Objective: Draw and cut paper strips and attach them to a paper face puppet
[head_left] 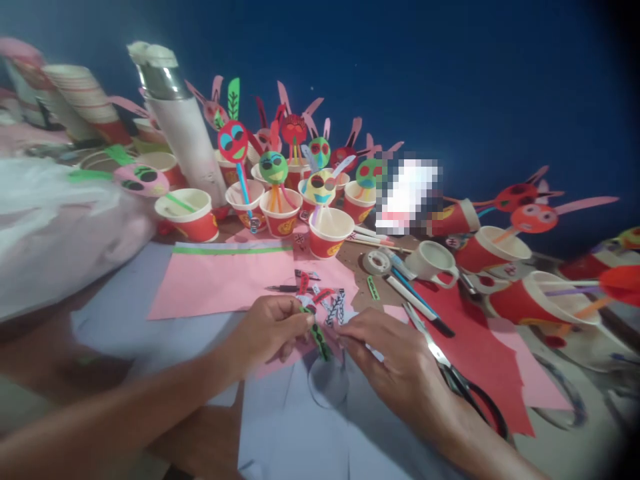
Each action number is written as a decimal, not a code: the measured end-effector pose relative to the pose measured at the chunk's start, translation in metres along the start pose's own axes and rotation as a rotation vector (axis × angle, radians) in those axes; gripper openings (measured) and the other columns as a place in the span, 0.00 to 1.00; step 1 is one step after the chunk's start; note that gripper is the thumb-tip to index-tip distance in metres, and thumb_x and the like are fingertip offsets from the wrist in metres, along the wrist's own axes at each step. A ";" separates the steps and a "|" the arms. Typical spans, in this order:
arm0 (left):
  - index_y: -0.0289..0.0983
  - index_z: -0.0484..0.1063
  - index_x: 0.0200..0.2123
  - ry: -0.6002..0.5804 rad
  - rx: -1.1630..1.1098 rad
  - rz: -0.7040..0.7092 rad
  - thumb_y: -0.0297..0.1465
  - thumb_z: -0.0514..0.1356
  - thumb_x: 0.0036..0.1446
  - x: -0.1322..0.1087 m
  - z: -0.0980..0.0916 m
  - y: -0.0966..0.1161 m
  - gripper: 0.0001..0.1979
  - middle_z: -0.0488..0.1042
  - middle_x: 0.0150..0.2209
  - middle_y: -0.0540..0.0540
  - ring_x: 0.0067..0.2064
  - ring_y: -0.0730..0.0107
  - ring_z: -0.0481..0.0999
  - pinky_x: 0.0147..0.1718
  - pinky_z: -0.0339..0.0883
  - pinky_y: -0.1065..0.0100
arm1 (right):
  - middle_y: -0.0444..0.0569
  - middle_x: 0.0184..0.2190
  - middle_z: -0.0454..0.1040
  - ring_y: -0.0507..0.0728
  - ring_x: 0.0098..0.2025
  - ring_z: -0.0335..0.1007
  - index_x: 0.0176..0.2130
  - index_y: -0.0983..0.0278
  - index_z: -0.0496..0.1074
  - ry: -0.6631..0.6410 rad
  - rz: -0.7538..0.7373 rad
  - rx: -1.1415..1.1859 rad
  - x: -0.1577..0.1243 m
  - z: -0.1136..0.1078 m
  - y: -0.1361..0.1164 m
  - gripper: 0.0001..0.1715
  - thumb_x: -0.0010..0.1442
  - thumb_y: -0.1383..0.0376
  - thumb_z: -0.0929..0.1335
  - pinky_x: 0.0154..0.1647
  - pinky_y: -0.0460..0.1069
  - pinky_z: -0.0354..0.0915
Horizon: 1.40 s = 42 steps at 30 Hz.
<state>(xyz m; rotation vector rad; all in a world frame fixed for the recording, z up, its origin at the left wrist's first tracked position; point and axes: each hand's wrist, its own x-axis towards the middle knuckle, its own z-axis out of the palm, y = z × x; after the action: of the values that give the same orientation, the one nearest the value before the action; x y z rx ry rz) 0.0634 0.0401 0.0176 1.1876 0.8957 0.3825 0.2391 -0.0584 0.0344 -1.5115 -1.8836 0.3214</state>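
Note:
Near the centre, my left hand [273, 327] is closed, its thumb and finger pinching small patterned paper strips, one of them green [319, 339]. My right hand [387, 350] is also closed, fingertips pressed together beside the strips; what it grips is too small to name. Black-and-white patterned paper pieces [336, 308] and small red ones [303, 283] lie just beyond the fingertips. A pen [283, 289] lies behind my left hand. Below the hands, a round outline [329, 383] shows on pale paper [295, 427].
Paper cups [331, 233] with colourful paper faces stand behind. Scissors [440, 353] lie on red paper [480, 340] at right, near a mug [434, 261] and tape roll [377, 262]. Pink paper [225, 280], a flask [185, 133] and a white plastic bag [55, 227] are at left.

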 end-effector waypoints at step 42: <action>0.34 0.70 0.31 -0.204 -0.009 -0.090 0.38 0.57 0.56 0.000 -0.005 0.002 0.12 0.69 0.23 0.50 0.18 0.81 0.60 0.17 0.49 0.74 | 0.49 0.29 0.76 0.55 0.33 0.72 0.31 0.66 0.72 0.217 -0.143 -0.620 0.014 -0.016 0.077 0.08 0.61 0.71 0.64 0.36 0.50 0.59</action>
<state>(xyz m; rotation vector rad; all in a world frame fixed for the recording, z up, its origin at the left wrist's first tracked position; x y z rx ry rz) 0.0594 0.0439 0.0192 1.1506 0.7660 0.1881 0.3067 -0.0261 0.0060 -1.6928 -1.9948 -0.5213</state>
